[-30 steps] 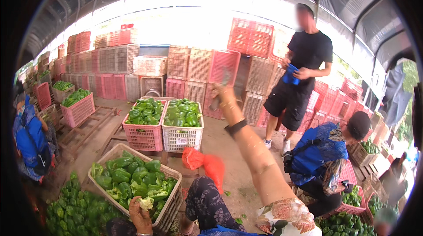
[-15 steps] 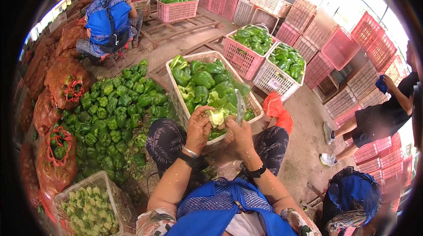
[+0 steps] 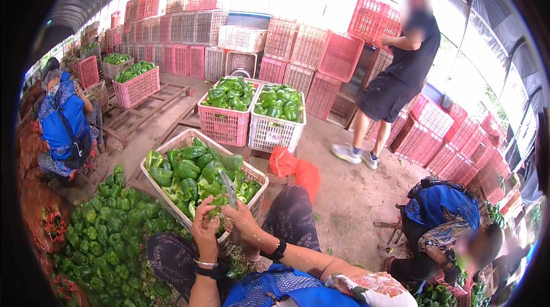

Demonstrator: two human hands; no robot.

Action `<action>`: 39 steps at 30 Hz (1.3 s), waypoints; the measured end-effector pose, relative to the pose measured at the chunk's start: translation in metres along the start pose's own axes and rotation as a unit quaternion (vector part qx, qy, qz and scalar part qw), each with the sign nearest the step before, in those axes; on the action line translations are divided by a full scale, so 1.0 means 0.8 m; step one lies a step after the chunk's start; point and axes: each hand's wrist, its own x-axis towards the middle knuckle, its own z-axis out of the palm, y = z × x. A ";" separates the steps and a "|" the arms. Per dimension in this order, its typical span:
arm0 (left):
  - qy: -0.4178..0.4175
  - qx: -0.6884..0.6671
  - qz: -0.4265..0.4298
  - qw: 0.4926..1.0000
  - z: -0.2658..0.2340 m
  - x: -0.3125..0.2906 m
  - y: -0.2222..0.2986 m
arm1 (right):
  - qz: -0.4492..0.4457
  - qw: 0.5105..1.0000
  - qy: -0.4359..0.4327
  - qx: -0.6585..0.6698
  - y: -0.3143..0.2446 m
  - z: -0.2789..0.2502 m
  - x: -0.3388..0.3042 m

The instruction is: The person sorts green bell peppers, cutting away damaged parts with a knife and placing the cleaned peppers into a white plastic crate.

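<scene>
My right hand (image 3: 243,221) grips a knife (image 3: 229,188), its blade pointing up over the crate. Close beside it, my left hand (image 3: 204,228) has its fingers curled round a green bell pepper (image 3: 217,213), mostly covered by the two hands. Both hands are at the near rim of a pale plastic crate (image 3: 165,206) between my knees. Whole and cut green bell peppers (image 3: 186,171) fill that crate. On the floor to the left spreads a large heap of green bell peppers (image 3: 109,232).
Beyond my crate stand a pink crate (image 3: 220,126) and a white crate (image 3: 275,134), both full of peppers. An orange-red net bag (image 3: 293,165) lies right of my crate. One person stands at the back right; others sit at far left and lower right. Stacked crates (image 3: 183,29) line the back.
My view has swung right and up, so the crate and hands appear further left. The pale cut pepper between my hands is now mostly hidden. The standing person shows almost whole.
</scene>
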 end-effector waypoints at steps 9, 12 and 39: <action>-0.048 0.116 -0.078 0.989 -0.025 0.000 -0.004 | -0.104 0.923 -0.127 -0.349 -0.023 -0.028 0.002; -0.042 0.163 -0.063 0.984 -0.025 -0.001 -0.010 | -0.076 0.930 -0.130 -0.336 -0.020 -0.027 -0.001; 0.130 -0.281 -0.244 0.919 -0.037 0.012 -0.017 | 0.096 0.986 -0.120 0.061 -0.019 -0.038 0.009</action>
